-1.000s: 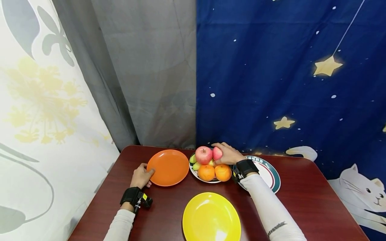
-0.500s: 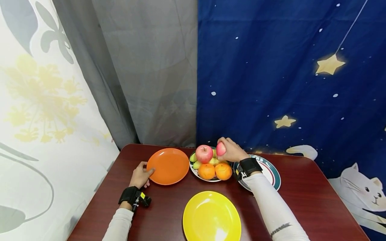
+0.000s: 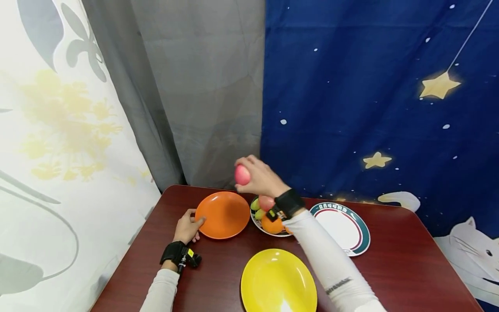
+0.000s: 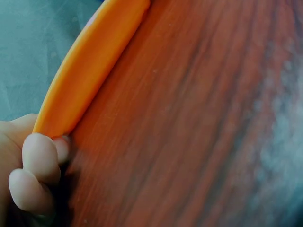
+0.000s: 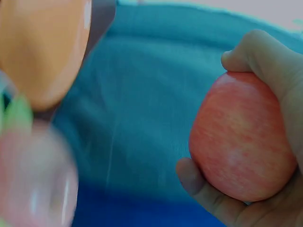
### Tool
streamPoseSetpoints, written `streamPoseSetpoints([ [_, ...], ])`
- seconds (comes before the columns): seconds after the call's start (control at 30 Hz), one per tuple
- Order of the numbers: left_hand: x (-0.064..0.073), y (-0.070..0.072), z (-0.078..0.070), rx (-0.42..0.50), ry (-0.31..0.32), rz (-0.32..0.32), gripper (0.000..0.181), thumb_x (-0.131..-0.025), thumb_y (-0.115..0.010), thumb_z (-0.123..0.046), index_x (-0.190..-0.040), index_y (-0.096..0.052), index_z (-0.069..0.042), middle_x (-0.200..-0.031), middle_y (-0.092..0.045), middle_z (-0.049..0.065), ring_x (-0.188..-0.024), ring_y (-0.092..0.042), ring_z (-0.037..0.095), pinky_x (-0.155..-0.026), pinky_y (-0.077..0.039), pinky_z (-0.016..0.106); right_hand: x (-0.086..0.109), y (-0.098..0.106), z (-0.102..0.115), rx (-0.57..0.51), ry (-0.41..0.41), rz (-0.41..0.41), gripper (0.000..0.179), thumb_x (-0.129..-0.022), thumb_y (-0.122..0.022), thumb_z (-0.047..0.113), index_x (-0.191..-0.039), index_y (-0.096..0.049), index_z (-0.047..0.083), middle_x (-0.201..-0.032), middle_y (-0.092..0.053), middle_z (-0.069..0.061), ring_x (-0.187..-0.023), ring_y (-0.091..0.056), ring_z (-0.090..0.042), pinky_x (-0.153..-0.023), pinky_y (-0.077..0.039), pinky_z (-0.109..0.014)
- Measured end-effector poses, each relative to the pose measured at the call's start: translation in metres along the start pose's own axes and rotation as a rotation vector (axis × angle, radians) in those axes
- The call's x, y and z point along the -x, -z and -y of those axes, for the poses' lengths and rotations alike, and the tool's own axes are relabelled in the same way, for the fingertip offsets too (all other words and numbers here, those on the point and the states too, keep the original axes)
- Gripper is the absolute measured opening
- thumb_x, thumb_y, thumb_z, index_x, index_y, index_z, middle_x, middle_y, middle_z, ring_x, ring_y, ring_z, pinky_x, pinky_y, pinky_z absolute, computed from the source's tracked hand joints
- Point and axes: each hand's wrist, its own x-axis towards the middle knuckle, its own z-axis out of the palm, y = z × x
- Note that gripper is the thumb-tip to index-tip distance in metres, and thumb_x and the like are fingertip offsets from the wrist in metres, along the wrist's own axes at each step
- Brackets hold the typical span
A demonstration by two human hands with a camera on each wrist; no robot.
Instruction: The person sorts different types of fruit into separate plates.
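Observation:
My right hand [image 3: 262, 178] grips a red apple [image 5: 244, 137], its fingers and thumb curled round the fruit, raised above the back edge of the table between the orange plate and the fruit plate. My left hand [image 3: 188, 227] pinches the left rim of the orange plate [image 3: 223, 215], thumb on top and fingers beneath; the left wrist view shows the fingertips [image 4: 41, 156] at the rim. Below my right wrist lies the fruit plate [image 3: 277, 235], holding another apple [image 3: 266, 203], oranges [image 3: 272, 224] and green fruit [image 3: 259, 214]. The right wrist and forearm partly hide it.
A yellow plate [image 3: 278, 281] lies at the front middle of the dark red wooden table [image 3: 210, 277]. To the right, a white plate with a green rim [image 3: 343, 227] sits partly behind the right forearm. Grey and blue curtains [image 3: 210, 108] hang just behind the table.
My right hand has lifted the apple off the fruit plate and carried it up and to the left. My left hand stays at the orange plate's rim.

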Motion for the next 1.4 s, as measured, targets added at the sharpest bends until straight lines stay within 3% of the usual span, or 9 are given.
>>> streamPoseSetpoints([
  [0.17,-0.001,-0.002,0.000,-0.011,-0.007,-0.014,0.056,-0.106,-0.068,-0.027,-0.149,-0.046,0.001,-0.084,-0.072,0.012,-0.040,-0.056,0.015,-0.044,-0.052,0.029,-0.023,-0.054,0.029,0.044,0.014,0.106,0.064,-0.082,-0.088,0.041,-0.137,-0.061,0.024,-0.131,-0.059,-0.007,-0.109,-0.064,-0.028,-0.089,-0.059,-0.040],
  [0.4,-0.003,-0.004,0.001,-0.026,0.002,-0.023,0.051,-0.107,-0.066,-0.025,-0.148,-0.047,0.000,-0.077,-0.069,0.010,-0.039,-0.055,0.015,-0.043,-0.051,0.029,-0.022,-0.130,0.033,0.142,-0.044,0.267,0.062,-0.092,-0.078,0.054,-0.143,-0.058,0.026,-0.137,-0.059,-0.008,-0.114,-0.063,-0.028,-0.091,-0.059,-0.036],
  [0.63,-0.003,-0.006,0.001,-0.011,-0.002,-0.016,0.051,-0.107,-0.067,-0.024,-0.147,-0.048,0.001,-0.077,-0.069,0.010,-0.038,-0.056,0.016,-0.043,-0.052,0.031,-0.009,-0.157,0.032,0.294,-0.022,0.346,0.069,-0.092,-0.078,0.055,-0.151,-0.055,0.028,-0.151,-0.055,-0.007,-0.127,-0.061,-0.030,-0.100,-0.058,-0.040],
  [0.9,-0.004,-0.005,0.004,-0.015,-0.011,-0.030,0.050,-0.106,-0.067,-0.022,-0.147,-0.048,0.001,-0.075,-0.066,0.009,-0.038,-0.055,0.016,-0.041,-0.051,0.031,-0.007,-0.162,0.031,0.346,-0.023,0.348,0.069,-0.092,-0.076,0.062,-0.148,-0.055,0.030,-0.150,-0.056,-0.003,-0.128,-0.061,-0.027,-0.102,-0.057,-0.042],
  [1.1,-0.004,-0.008,0.001,-0.015,-0.020,-0.028,0.050,-0.107,-0.066,-0.023,-0.147,-0.049,0.002,-0.075,-0.068,0.009,-0.038,-0.055,0.015,-0.041,-0.051,0.030,-0.007,-0.149,0.031,0.337,-0.015,0.400,0.074,-0.096,-0.066,0.066,-0.158,-0.048,0.029,-0.159,-0.050,-0.004,-0.140,-0.055,-0.029,-0.112,-0.052,-0.046],
  [1.27,-0.004,-0.007,0.002,-0.018,-0.012,-0.037,0.050,-0.107,-0.066,-0.023,-0.147,-0.049,0.002,-0.079,-0.070,0.010,-0.038,-0.055,0.014,-0.041,-0.051,0.031,-0.015,-0.116,0.031,0.290,0.066,0.304,0.071,-0.097,-0.062,0.066,-0.158,-0.051,0.031,-0.156,-0.053,-0.003,-0.136,-0.057,-0.026,-0.106,-0.055,-0.044],
  [1.4,-0.004,-0.004,0.003,-0.021,-0.008,-0.044,0.051,-0.107,-0.066,-0.023,-0.147,-0.049,0.002,-0.082,-0.070,0.011,-0.038,-0.055,0.014,-0.042,-0.051,0.031,-0.021,-0.073,0.029,0.289,0.126,0.236,0.069,-0.099,-0.063,0.064,-0.159,-0.049,0.034,-0.157,-0.053,-0.003,-0.133,-0.056,-0.025,-0.100,-0.057,-0.043],
])
